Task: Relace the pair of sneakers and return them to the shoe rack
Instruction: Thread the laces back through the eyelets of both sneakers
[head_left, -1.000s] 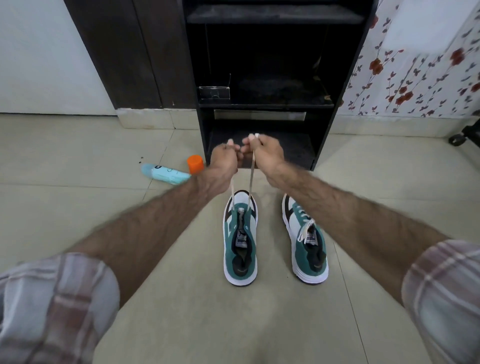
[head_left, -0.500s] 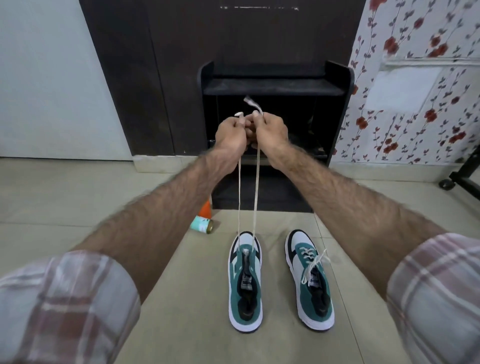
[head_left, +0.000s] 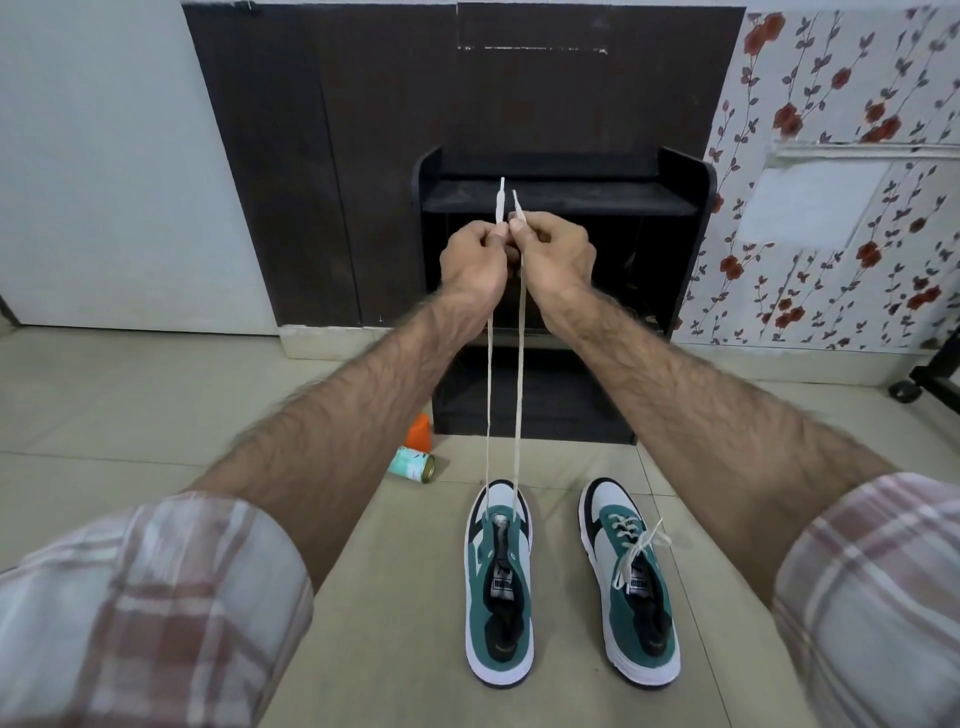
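Two sneakers before the shoe rack (head_left: 563, 202); left hand (head_left: 475, 260) and right hand (head_left: 558, 254) each pinch one lace (head_left: 517, 374) end; a forearm half-hides a bottle (head_left: 413, 462).

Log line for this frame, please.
stage: relacing | left hand: pinches lace end | right hand: pinches other end | lace: pulled up from left sneaker | right sneaker: laced, on floor

The fingertips of the left hand (head_left: 475, 254) and right hand (head_left: 553, 249) are hidden behind their knuckles. The can (head_left: 413, 464) below the left hand is half covered by the forearm, its label unreadable.
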